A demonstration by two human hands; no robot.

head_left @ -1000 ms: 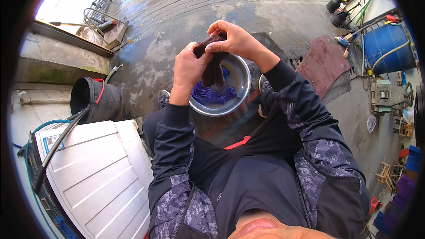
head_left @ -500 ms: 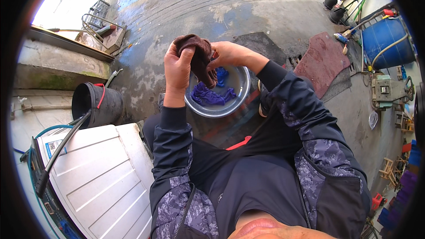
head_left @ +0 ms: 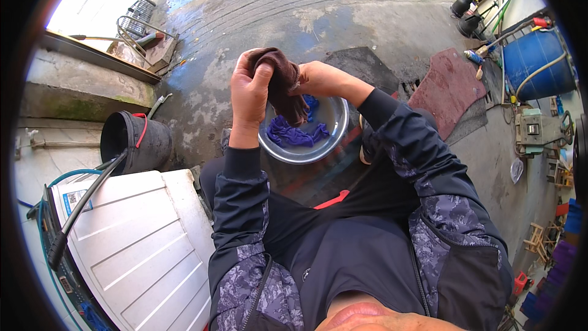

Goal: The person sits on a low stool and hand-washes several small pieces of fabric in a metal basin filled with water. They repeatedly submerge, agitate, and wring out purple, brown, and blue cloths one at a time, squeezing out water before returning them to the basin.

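Well, brown cloth (head_left: 280,76) partly hides the basin (head_left: 332,124) right of a black bucket (head_left: 149,145).

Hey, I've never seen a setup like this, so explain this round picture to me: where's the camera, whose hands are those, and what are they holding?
There's no machine here, just one person's bare hands. The camera is worn on that person's head and looks down, so the forearms come in from below. Its fisheye lens bends straight edges near the rim. The left hand grips a dark brown cloth; the right hand touches its right side, fingertips partly hidden. Beneath, a metal basin holds purple-blue cloth. Off to the left is a black bucket.
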